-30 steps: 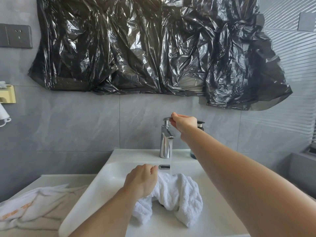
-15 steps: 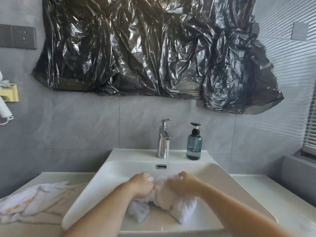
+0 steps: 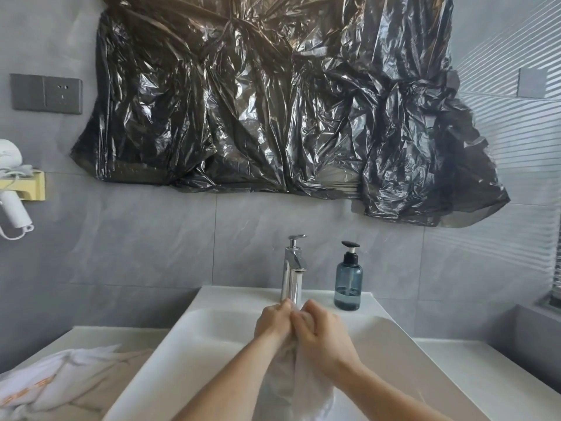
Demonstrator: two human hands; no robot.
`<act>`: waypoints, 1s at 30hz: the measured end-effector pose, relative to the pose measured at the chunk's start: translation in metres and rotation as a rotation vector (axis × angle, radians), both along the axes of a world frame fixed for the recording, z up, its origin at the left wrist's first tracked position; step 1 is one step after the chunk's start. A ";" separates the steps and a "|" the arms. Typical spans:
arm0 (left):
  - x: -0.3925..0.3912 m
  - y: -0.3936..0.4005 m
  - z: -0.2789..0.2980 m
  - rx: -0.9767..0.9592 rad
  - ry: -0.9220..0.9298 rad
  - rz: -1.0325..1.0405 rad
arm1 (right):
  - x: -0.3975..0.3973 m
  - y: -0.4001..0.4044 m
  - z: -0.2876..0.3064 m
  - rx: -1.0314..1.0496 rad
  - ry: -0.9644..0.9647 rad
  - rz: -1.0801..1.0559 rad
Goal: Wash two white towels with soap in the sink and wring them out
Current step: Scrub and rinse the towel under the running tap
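Grey-tiled bathroom wall (image 3: 145, 256) formed the backdrop, w/ a crinkled black plastic sheet (image 3: 273, 110) fixed across its upper part and a grey socket plate (image 3: 46, 93) at left. Below it, a white rectangular sink (image 3: 188, 354) sat in a pale countertop (image 3: 485, 369). Over the basin, a person's left hand (image 3: 273, 322) and right hand (image 3: 321, 332) were pressed knuckle to knuckle, both clenched around the bunched top of a wet white towel (image 3: 291, 381), which hung down between the forearms toward the basin floor. The grip sat directly under the spout of a chrome faucet (image 3: 293, 268), w/ a thin stream of water running onto the cloth; towel detail was blurred. Just right of the faucet, on the sink's back ledge, stood a blue-tinted soap dispenser (image 3: 348, 281) w/ a black pump, upright and apart from both hands, roughly a quarter full. The second white towel (image 3: 60, 381), bearing orange lettering, lay crumpled on the countertop at lower left, beside the sink & well apart from the hands. At far left a white hairdryer (image 3: 12, 196) hung in a yellow wall holder (image 3: 35, 186).
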State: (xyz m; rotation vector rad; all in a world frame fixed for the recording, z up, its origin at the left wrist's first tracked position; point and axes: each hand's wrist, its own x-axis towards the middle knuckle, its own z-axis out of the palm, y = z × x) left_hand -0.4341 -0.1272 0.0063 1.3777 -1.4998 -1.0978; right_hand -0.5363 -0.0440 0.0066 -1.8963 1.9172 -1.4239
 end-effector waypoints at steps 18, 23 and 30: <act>-0.005 -0.009 -0.007 -0.014 0.332 -0.052 | 0.005 -0.007 0.004 -0.089 -0.183 0.166; -0.008 -0.004 -0.010 0.097 0.385 -0.278 | -0.012 -0.018 0.009 -0.063 -0.209 -0.040; 0.010 -0.009 -0.008 -0.119 0.079 -0.089 | -0.010 -0.010 -0.002 -0.036 -0.156 0.202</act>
